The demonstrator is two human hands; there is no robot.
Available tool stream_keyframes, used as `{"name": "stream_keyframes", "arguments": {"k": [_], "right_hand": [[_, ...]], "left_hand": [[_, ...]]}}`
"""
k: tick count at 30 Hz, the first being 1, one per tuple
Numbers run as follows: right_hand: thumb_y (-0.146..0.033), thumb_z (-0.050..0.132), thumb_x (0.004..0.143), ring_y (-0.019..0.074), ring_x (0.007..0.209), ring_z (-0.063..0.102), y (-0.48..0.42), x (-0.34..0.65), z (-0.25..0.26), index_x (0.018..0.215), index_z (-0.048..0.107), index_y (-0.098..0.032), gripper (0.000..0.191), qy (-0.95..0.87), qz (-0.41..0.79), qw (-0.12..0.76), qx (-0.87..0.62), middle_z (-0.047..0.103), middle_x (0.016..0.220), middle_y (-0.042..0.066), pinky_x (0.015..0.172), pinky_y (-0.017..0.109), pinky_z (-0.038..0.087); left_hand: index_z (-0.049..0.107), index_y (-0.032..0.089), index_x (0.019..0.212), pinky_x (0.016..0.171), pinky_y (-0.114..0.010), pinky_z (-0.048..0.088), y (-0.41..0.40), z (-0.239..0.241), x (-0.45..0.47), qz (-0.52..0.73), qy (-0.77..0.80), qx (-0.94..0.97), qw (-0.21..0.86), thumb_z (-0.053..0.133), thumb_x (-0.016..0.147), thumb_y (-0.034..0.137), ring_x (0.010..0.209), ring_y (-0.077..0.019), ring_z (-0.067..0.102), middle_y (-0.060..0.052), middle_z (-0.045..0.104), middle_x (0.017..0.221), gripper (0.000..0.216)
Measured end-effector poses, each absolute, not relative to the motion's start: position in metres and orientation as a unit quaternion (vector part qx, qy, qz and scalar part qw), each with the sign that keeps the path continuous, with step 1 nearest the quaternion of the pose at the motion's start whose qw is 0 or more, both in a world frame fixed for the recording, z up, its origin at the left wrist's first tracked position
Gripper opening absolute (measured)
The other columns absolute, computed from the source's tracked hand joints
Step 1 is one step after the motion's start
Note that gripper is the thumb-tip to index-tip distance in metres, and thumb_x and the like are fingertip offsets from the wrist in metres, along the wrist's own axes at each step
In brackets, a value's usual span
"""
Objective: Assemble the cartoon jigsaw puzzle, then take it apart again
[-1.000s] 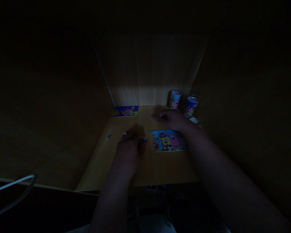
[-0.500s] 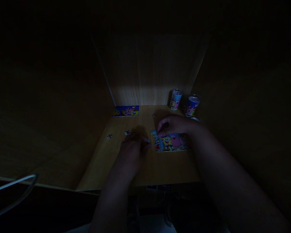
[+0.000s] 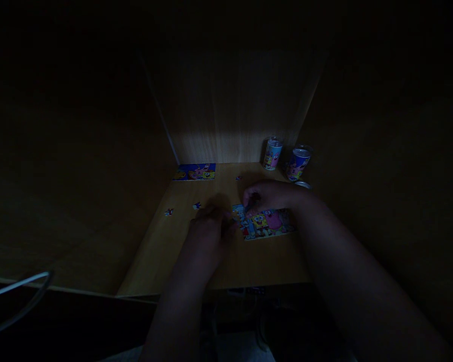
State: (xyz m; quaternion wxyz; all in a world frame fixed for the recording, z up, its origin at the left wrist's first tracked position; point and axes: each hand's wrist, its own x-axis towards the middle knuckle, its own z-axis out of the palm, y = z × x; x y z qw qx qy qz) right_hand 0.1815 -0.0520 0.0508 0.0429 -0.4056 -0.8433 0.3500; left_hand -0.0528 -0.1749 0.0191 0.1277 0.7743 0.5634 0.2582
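The scene is very dark. A colourful cartoon jigsaw puzzle [image 3: 266, 224] lies on the wooden desk [image 3: 249, 261], right of centre. My right hand [image 3: 270, 196] rests over its top left corner with the fingers curled down, pinched on what looks like a small piece. My left hand [image 3: 207, 231] lies just left of the puzzle, fingers bent, its fingertips touching the puzzle's left edge. Three loose pieces sit on the desk: one at the left [image 3: 168, 212], one near my left hand [image 3: 197, 205], one further back [image 3: 238, 177].
A blue picture card [image 3: 195, 172] lies at the back left of the desk. Two printed cans [image 3: 272, 154] [image 3: 298, 164] stand at the back right, with a round lid [image 3: 303, 184] beside them. Wooden walls close in the desk on three sides. A white cable [image 3: 15, 286] crosses the lower left.
My right hand came back from the far loose piece to the puzzle's top left corner. My left hand slid right to the puzzle's edge. The puzzle has turned slightly.
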Motion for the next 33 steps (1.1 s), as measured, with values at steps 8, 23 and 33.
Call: {"name": "stream_keyframes", "arguments": {"k": [8, 23, 33], "right_hand": [[-0.051, 0.097, 0.075, 0.0217, 0.093, 0.072, -0.053, 0.179, 0.05, 0.1, 0.083, -0.026, 0.039, -0.848, 0.352, 0.038, -0.393, 0.081, 0.099, -0.001, 0.077, 0.029, 0.05], [-0.048, 0.097, 0.076, 0.0211, 0.094, 0.072, -0.051, 0.176, 0.046, 0.105, 0.082, -0.025, 0.04, -0.849, 0.369, 0.023, -0.377, 0.081, 0.102, -0.001, 0.078, 0.029, 0.05], [-0.045, 0.097, 0.078, 0.0212, 0.093, 0.073, -0.052, 0.176, 0.047, 0.105, 0.083, -0.027, 0.035, -0.851, 0.359, 0.029, -0.382, 0.082, 0.102, -0.001, 0.077, 0.029, 0.051]], "left_hand": [[0.08, 0.019, 0.105, 0.103, -0.048, 0.058, -0.175, 0.025, -0.047, 0.24, 0.586, 0.76, 0.143, 0.077, 0.101, 0.013, 0.113, -0.0323, 0.074, -0.011, 0.079, 0.115, 0.008], [0.077, 0.017, 0.107, 0.105, -0.05, 0.059, -0.174, 0.025, -0.04, 0.221, 0.605, 0.759, 0.097, 0.069, 0.103, 0.012, 0.115, -0.0332, 0.072, -0.014, 0.075, 0.119, 0.01], [0.082, 0.023, 0.102, 0.099, -0.045, 0.059, -0.175, 0.021, -0.043, 0.254, 0.562, 0.783, 0.082, 0.067, 0.102, 0.01, 0.108, -0.0307, 0.073, -0.01, 0.077, 0.11, 0.019]]}}
